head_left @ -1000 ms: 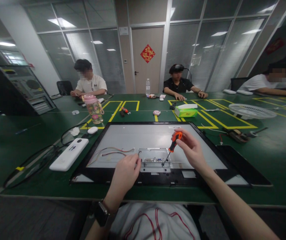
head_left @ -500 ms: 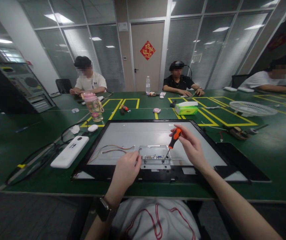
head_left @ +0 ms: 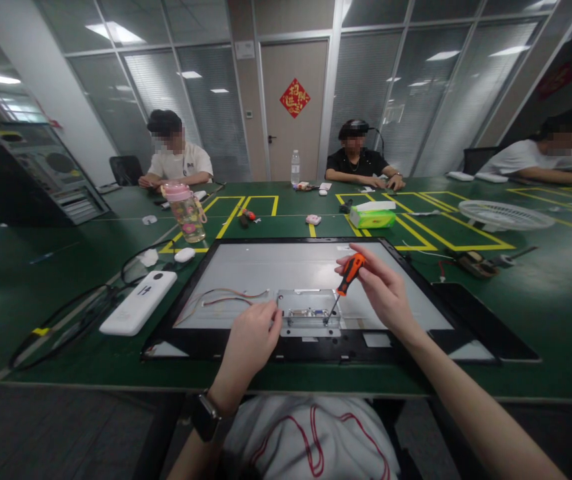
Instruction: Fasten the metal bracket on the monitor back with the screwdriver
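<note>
A green table (head_left: pixel 91 363) carried a flat display panel (head_left: pixel 266 267). A metal bracket (head_left: pixel 306 299) sat on the panel's near half. The left hand (head_left: pixel 253 333) lay at the bracket's left edge, fingers curled; whether they gripped it could not be determined. The right hand (head_left: pixel 386 290) grasped an orange-and-black screwdriver (head_left: pixel 351 273), tilted, tip at the bracket's right end, beside connector ports (head_left: pixel 320 313).

Pretty dim overall tbh. White glare patches sit on the glass panels (head_left: pixel 436 87) way beyond the right grip (head_left: pixel 389 293), soft sheen on the worktop (head_left: pixel 546 287) to its right, and the outer edges look stretched and kinda smeary.
</note>
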The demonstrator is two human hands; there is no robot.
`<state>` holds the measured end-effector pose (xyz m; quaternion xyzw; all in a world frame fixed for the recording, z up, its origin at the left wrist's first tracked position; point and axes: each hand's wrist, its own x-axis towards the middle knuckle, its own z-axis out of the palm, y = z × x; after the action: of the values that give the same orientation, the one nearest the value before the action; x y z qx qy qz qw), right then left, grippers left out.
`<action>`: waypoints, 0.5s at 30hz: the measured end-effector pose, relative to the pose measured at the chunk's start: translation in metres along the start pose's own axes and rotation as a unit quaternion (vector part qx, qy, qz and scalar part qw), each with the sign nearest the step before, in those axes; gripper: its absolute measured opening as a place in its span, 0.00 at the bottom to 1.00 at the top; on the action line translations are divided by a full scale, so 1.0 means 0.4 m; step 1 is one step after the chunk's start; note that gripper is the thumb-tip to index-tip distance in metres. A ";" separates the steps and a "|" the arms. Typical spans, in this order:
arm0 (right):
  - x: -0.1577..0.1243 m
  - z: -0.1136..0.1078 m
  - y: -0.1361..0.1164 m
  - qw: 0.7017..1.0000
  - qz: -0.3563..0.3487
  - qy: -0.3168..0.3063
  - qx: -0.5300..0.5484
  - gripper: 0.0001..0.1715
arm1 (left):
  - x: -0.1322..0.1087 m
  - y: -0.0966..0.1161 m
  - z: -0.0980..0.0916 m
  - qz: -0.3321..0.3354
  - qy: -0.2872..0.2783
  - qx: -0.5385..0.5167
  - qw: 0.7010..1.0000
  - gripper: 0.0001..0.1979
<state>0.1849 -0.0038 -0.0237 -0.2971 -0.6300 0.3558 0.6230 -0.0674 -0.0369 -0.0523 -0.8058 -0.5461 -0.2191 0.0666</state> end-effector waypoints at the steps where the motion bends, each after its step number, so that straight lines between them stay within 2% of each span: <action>1: 0.000 0.001 -0.002 1.000 0.003 -0.001 0.003 0.22 | 0.000 0.000 0.000 0.001 0.001 -0.001 1.000 0.11; 8: 0.007 0.003 0.000 0.997 -0.024 0.064 -0.042 0.14 | 0.000 0.000 -0.001 -0.004 -0.006 -0.001 1.000 0.10; 15: 0.008 -0.001 0.006 0.997 0.019 0.000 0.072 0.22 | 0.001 0.000 -0.002 -0.003 -0.010 0.002 1.000 0.10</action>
<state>0.1850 0.0003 -0.0237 -0.2639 -0.5970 0.4119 0.6358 -0.0674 -0.0369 -0.0516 -0.8064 -0.5495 -0.2099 0.0616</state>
